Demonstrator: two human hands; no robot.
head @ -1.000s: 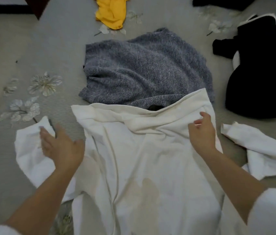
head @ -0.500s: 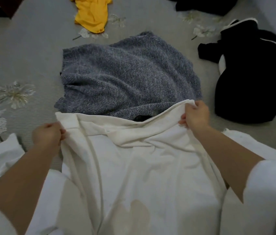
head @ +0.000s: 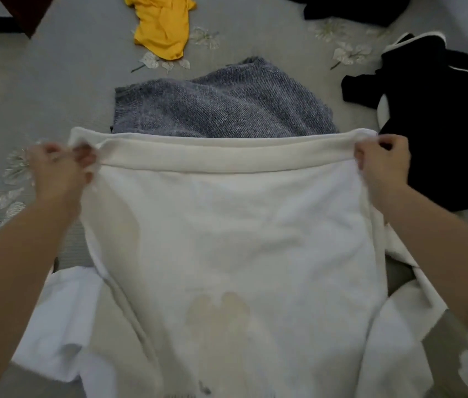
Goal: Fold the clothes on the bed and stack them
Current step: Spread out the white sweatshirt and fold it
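Note:
A white sweatshirt point(head: 227, 225) is stretched flat in front of me, its ribbed hem band running straight across the far edge. My left hand point(head: 60, 170) pinches the hem's left corner. My right hand point(head: 382, 162) grips the hem's right corner. The hem is pulled taut between them. Its sleeves trail out low on both sides. Behind the hem lies a grey knit sweater point(head: 221, 104), partly covered by the white cloth.
A yellow garment point(head: 161, 27) lies crumpled at the far middle of the grey flowered bedspread point(head: 40, 90). A black garment with white trim point(head: 439, 122) lies at the right. Another dark garment point(head: 350, 7) sits at the top edge.
Both hands have taken the hem corners and pulled them apart, so the slack, wrinkled hem is now straight and taut. The body of the sweatshirt has smoothed out.

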